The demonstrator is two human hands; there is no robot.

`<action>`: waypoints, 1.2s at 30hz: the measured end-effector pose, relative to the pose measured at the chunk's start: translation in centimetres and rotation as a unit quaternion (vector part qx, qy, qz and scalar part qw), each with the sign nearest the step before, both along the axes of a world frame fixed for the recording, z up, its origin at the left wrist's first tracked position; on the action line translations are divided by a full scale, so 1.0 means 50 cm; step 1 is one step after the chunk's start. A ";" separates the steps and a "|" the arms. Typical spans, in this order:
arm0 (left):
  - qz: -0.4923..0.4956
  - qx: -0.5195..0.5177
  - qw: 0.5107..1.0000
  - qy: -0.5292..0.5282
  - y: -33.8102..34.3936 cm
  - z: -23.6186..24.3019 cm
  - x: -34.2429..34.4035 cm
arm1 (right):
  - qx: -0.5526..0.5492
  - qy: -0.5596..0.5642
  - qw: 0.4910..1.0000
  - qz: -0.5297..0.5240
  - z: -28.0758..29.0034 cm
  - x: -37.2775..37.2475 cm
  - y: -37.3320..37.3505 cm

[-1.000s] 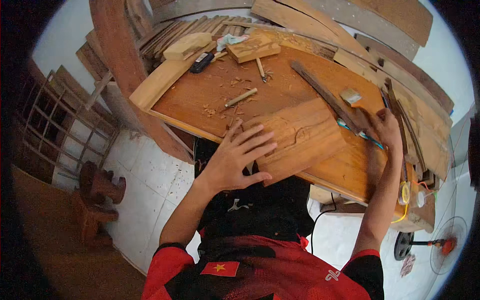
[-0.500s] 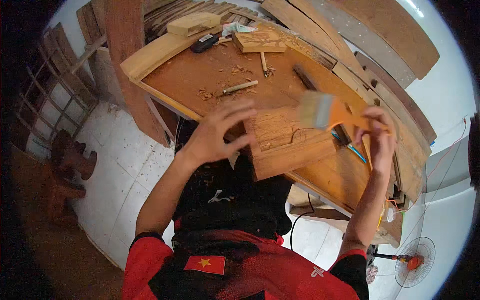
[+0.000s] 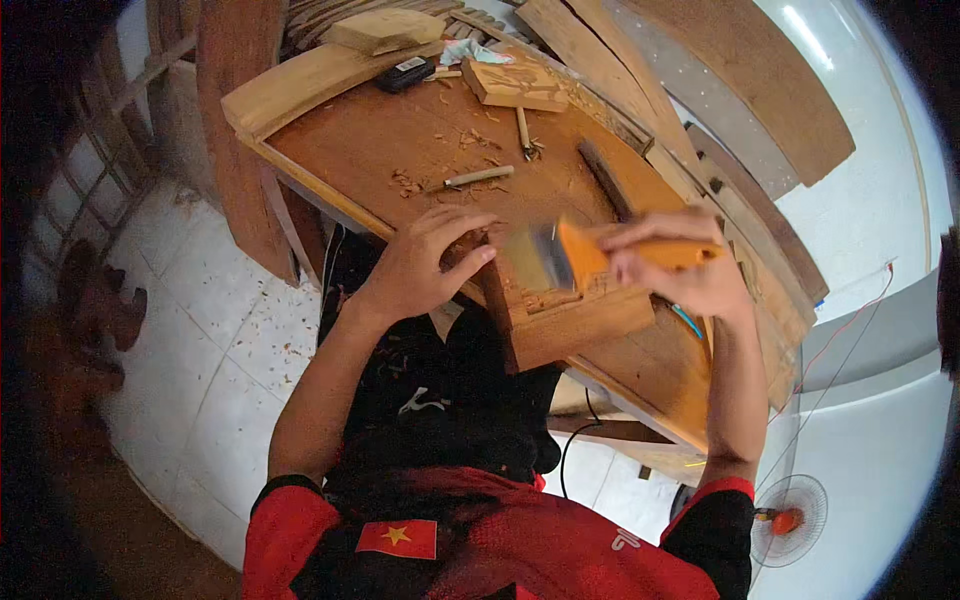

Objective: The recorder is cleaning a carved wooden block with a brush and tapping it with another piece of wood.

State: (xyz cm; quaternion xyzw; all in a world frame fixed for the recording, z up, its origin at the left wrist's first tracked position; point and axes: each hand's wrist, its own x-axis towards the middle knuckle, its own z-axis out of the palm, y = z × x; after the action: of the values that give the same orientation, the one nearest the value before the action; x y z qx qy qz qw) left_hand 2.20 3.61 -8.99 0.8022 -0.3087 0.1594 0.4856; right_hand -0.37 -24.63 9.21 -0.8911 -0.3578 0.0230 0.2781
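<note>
A flat paintbrush (image 3: 578, 252) with an orange handle is gripped in my right hand (image 3: 705, 280). Its pale bristles, smeared by motion, are over the carved upper face of a brown wooden block (image 3: 580, 332). Whether the bristles touch the wood I cannot tell. The block lies at the bench's near edge, with its left side and front side showing. My left hand (image 3: 415, 268) has its thumb and fingers curled at the block's far left corner, apparently gripping it.
Beyond the block, the wooden bench (image 3: 360, 150) bears a light-handled carving tool (image 3: 480, 177), another tool (image 3: 523, 128), a dark bar (image 3: 603, 180), shavings (image 3: 410, 183), a carved block (image 3: 515, 88) and a black device (image 3: 405, 74). A blue pen (image 3: 688, 320) lies right of the block. A fan (image 3: 790, 520) stands lower right.
My right hand has brought the brush left and down over the block. My left hand has come in from beside the block to its corner, its fingers drawn closer together.
</note>
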 end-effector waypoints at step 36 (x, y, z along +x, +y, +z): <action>0.012 -0.020 0.999 0.042 0.001 0.011 0.010 | 0.112 0.125 0.983 -0.071 -0.058 0.036 -0.055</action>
State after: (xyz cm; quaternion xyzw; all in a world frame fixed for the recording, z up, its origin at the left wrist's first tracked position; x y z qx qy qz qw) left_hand 2.70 3.67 -8.46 0.8020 -0.2758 0.1374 0.5117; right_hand 1.45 -27.36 6.33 -0.8677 -0.2562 0.0744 0.4195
